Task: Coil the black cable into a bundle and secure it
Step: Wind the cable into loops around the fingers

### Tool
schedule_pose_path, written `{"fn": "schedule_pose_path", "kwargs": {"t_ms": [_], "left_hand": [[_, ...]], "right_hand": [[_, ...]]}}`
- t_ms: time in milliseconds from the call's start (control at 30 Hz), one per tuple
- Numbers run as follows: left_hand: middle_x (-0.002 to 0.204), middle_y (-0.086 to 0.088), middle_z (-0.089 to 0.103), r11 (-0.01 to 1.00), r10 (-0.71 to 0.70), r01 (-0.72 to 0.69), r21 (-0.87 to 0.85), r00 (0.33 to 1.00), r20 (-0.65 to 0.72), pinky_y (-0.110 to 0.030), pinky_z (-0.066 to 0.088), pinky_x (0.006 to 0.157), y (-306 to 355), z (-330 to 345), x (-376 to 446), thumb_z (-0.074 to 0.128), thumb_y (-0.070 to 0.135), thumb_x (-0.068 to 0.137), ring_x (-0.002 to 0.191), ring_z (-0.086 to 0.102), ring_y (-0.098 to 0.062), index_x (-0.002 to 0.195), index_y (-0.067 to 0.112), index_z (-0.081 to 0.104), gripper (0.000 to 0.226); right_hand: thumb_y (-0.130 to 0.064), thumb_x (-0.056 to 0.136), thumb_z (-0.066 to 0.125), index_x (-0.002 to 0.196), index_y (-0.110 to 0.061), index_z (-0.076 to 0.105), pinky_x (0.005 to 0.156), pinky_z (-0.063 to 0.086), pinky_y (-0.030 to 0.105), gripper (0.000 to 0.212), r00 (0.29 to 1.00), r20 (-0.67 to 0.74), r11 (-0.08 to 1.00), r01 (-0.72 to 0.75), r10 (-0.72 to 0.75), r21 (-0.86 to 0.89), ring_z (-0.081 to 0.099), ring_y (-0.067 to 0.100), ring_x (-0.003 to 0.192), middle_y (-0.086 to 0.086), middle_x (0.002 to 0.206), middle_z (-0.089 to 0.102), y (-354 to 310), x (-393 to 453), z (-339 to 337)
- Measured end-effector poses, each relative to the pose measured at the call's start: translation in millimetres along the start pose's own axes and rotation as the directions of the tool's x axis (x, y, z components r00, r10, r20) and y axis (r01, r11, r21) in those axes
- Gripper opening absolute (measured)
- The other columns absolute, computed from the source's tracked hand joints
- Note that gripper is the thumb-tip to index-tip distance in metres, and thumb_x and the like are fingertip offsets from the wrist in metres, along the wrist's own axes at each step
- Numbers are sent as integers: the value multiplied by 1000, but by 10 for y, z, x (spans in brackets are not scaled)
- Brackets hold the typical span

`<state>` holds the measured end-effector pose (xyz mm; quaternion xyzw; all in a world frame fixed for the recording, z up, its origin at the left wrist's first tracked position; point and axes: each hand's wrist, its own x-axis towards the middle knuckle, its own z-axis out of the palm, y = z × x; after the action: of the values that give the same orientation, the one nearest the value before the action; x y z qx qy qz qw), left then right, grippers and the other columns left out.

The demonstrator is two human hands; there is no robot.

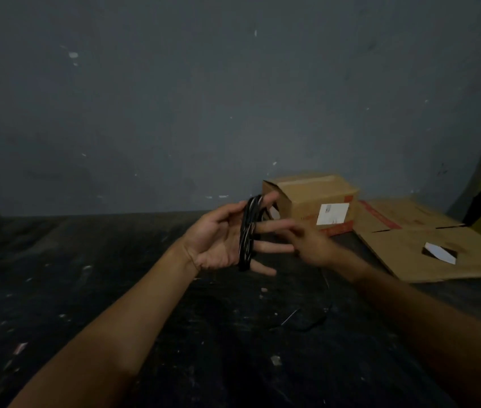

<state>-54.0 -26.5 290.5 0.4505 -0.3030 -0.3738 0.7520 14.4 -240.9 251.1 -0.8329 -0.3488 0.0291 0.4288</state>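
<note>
Head view: the black cable [247,231] is wound in loops around the straight, spread fingers of the left hand [218,240], seemingly as a former, while beside it the blurred right hand [311,241] cannot be judged for grip.

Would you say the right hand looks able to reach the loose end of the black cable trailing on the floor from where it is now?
Probably yes. The right hand is blurred beside the coil wrapped round the left hand, and the loose tail lies on the dark floor just below, with nothing visible between them.
</note>
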Motion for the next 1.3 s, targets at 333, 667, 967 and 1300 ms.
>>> {"fn": "schedule_pose_path", "kwargs": {"t_ms": [333,667,967,1300], "left_hand": [[155,-14,32,996,89,-89,3,990,-107,-72,26,100,67,-23,57,32,44,97,139,30,-47,145,36,38,49],[149,-12,46,985,170,-174,17,926,-337,-73,35,99,70,-260,-28,36,45,95,132,44,-44,142,39,44,48],[148,-15,46,995,99,-95,31,920,-380,-60,45,98,-38,-302,-24,45,41,93,129,48,-42,141,33,47,50],[146,-10,50,998,-30,47,43,945,-326,-62,40,98,-58,-292,-67,64,42,85,130,47,-39,141,24,49,61]], "right_hand": [[-34,102,35,87,-18,59,54,44,21,33,987,152,990,-62,42,127,49,8,52,-2,62,47,-111,-348,892],[-33,102,37,94,-9,62,53,39,23,36,963,271,998,-21,5,54,45,5,49,-4,60,46,-671,-526,794],[-33,100,42,87,-20,67,52,40,13,31,956,292,973,79,-13,-216,54,-2,56,-17,68,61,-1029,-414,259],[-37,89,64,72,-14,73,32,25,9,29,999,49,943,-5,23,-332,37,1,29,-9,35,45,-1369,-105,-513]]}}
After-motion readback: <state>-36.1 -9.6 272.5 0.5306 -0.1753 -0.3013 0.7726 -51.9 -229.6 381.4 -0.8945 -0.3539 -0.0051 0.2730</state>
